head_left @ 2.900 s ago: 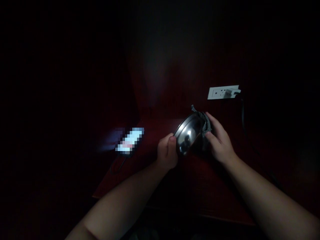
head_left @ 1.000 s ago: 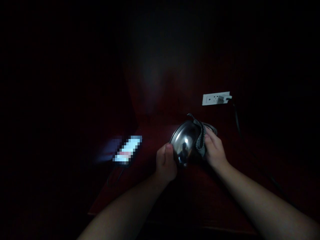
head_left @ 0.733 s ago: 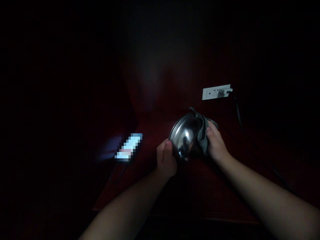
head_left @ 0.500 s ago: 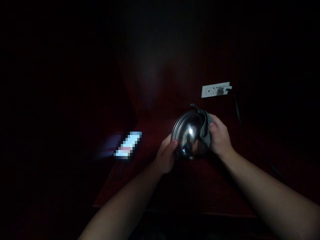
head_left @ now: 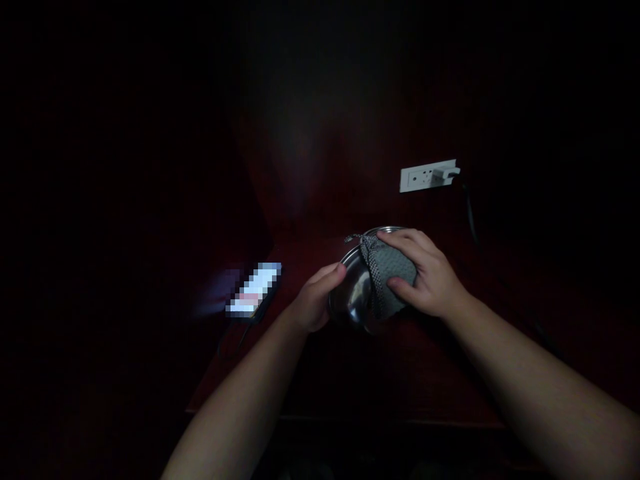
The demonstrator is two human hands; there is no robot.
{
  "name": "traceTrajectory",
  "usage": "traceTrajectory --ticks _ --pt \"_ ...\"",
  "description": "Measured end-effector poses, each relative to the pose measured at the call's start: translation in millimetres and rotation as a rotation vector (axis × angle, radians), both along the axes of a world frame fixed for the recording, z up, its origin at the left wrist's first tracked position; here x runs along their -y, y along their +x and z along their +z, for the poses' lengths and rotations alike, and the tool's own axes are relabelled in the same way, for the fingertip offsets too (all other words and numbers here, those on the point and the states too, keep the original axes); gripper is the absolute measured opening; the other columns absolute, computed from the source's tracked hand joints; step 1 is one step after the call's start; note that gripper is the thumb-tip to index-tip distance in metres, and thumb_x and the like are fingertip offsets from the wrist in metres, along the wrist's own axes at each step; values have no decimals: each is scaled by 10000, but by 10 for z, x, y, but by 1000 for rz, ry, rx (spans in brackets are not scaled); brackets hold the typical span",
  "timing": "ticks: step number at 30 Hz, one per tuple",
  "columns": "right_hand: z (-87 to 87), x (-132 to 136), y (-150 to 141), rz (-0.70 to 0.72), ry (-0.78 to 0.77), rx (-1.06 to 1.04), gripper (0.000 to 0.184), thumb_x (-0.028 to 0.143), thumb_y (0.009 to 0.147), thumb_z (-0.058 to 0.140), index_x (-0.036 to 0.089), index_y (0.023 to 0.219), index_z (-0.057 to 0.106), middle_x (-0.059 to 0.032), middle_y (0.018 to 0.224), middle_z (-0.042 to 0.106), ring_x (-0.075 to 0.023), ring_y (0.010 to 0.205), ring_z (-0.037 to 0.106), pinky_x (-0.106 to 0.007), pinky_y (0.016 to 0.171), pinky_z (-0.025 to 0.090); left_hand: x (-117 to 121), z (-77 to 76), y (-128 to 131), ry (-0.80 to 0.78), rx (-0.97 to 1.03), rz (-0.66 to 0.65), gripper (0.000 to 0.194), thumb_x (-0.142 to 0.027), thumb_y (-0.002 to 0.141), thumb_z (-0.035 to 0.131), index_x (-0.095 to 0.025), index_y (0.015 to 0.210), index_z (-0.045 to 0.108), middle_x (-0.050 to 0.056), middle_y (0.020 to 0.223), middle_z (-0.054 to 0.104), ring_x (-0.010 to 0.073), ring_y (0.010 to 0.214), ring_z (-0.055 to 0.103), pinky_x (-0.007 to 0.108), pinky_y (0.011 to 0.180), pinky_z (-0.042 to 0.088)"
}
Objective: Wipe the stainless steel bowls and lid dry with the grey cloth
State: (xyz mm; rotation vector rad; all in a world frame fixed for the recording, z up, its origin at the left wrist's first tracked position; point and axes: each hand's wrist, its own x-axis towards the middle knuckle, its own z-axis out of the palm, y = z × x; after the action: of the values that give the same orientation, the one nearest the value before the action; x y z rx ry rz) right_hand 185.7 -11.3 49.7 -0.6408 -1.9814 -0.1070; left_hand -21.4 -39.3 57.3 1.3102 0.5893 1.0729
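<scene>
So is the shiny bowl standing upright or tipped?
The bowl is tipped: its rounded outside faces the camera, and its rim slants by the left hand.

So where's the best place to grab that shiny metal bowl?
Probably the rim of the metal bowl, coming from the left, where the left hand has it. The bowl tilts, leaving that edge exposed, while the gray cloth and right hand cover the other side.
</scene>
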Motion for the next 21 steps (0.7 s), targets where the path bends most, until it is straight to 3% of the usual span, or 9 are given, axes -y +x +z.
traceTrajectory --ticks 5,7,14,21 --pt "6 23 -30 -32 4 10 641 507 783 568 259 1364 463 -99 1191 558 -289 1108 518 -504 952 412 -29 -113 61 -26 1 314 415 -561 766 589 -148 743 630 14 636 613 123 554 540 256 546 406" --pt "-4 18 -28 -38 -7 -6 636 503 786 570 243 1359 473 -105 1206 558 -289 1120 513 -503 962 407 -45 -180 88 -9 -7 379 438 -581 765 575 -154 669 594 -19 563 550 97 502 475 237 507 359" --pt "-68 -36 -23 -12 -111 -151 591 493 829 530 227 1354 477 -114 1260 546 -273 1156 514 -482 994 402 11 -210 174 54 68 488 456 -560 807 530 -175 567 485 -40 514 476 78 460 400 225 457 306" --pt "-177 -106 -120 -4 -310 -390 605 567 850 470 219 1345 471 -116 1336 525 -277 1218 492 -504 1053 347 38 -176 183 14 176 666 466 -594 788 536 -173 591 523 -37 530 504 84 481 440 221 473 346"
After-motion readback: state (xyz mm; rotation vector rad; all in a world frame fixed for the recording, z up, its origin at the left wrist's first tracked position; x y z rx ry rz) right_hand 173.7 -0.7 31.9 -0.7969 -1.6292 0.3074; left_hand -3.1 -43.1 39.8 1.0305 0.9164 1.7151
